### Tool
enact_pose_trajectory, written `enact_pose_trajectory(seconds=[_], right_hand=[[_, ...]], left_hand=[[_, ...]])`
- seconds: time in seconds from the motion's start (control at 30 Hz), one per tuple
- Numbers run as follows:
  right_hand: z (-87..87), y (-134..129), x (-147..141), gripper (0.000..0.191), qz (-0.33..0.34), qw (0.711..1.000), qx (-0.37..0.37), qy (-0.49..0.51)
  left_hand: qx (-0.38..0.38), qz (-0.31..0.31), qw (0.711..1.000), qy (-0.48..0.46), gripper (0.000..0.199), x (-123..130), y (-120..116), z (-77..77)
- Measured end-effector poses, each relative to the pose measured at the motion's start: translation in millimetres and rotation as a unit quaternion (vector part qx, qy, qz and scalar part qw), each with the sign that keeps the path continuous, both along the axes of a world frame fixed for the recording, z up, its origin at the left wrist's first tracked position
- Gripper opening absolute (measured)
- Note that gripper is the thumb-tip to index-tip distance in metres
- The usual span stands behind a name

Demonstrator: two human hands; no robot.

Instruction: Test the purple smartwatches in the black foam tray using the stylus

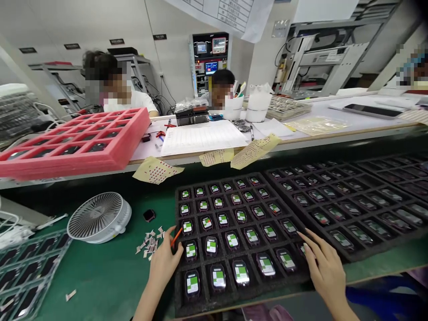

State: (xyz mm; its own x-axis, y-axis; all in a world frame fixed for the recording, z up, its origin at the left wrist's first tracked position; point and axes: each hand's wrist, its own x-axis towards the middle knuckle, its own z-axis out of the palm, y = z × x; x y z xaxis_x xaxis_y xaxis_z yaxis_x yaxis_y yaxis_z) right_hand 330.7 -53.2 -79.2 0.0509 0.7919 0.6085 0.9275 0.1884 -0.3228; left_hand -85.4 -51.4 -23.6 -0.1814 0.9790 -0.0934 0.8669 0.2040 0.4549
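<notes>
A black foam tray [225, 258] lies before me with rows of small watch-like devices, whose screens show green-and-white blocks. My left hand [164, 257] is at the tray's left edge, closed around a thin orange stick-like tool [176, 237]; its exact kind I cannot make out. At the right edge, my right hand [323, 262] has its fingers stretched out over the rim, partly covering a device there. Small pale tabs [150, 244] lie in a heap just left of my left hand. One dark watch-like device [149, 215] lies apart on the green mat.
A second black tray of devices [354, 216] stands at the right. On the left are a white fan [100, 218] and a clear tray [31, 267]. A pink foam tray [129, 138] and paper sheets [203, 137] rest on the raised shelf. Two people sit beyond it.
</notes>
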Motion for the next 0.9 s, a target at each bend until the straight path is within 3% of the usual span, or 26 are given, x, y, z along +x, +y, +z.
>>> enact_pose_trajectory(seconds=[0.2, 0.3, 0.37, 0.43, 0.53, 0.57, 0.63, 0.77, 0.9], right_hand=[[5.4, 17.4, -10.4, 0.038, 0.017, 1.0, -0.007, 0.016], [21.2, 22.8, -21.6, 0.035, 0.059, 0.995, -0.012, 0.077], [38.6, 28.5, -39.4, 0.03, 0.122, 0.983, -0.039, 0.131], [58.9, 35.9, -67.0, 0.024, 0.229, 0.955, -0.09, 0.167], [86.2, 47.2, -117.4, 0.03, 0.402, 0.866, -0.229, 0.19], [92.7, 50.5, -133.1, 0.033, 0.451, 0.832, -0.259, 0.192], [100.5, 56.4, -158.9, 0.028, 0.507, 0.791, -0.29, 0.183], [99.5, 67.4, -186.2, 0.008, 0.567, 0.764, -0.257, 0.169], [92.9, 75.1, -195.2, 0.016, 0.577, 0.759, -0.237, 0.184]], left_hand=[[0.015, 0.004, 1.0, 0.013, 0.051, -14.3, 15.2, 7.8], [0.076, -0.011, 0.997, -0.006, 0.044, -17.0, 12.1, 24.3], [0.133, -0.067, 0.988, -0.038, 0.039, -8.9, 9.2, 39.3], [0.196, -0.17, 0.964, -0.055, 0.035, 7.8, 8.7, 53.7], [0.317, -0.339, 0.886, 0.002, 0.023, 39.0, 13.9, 66.9], [0.353, -0.37, 0.859, 0.024, 0.019, 48.0, 16.5, 68.6], [0.395, -0.4, 0.826, 0.054, 0.016, 60.8, 21.3, 69.2], [0.387, -0.406, 0.826, 0.057, 0.017, 64.5, 25.1, 67.3], [0.359, -0.407, 0.84, 0.028, 0.02, 52.5, 23.5, 69.9]])
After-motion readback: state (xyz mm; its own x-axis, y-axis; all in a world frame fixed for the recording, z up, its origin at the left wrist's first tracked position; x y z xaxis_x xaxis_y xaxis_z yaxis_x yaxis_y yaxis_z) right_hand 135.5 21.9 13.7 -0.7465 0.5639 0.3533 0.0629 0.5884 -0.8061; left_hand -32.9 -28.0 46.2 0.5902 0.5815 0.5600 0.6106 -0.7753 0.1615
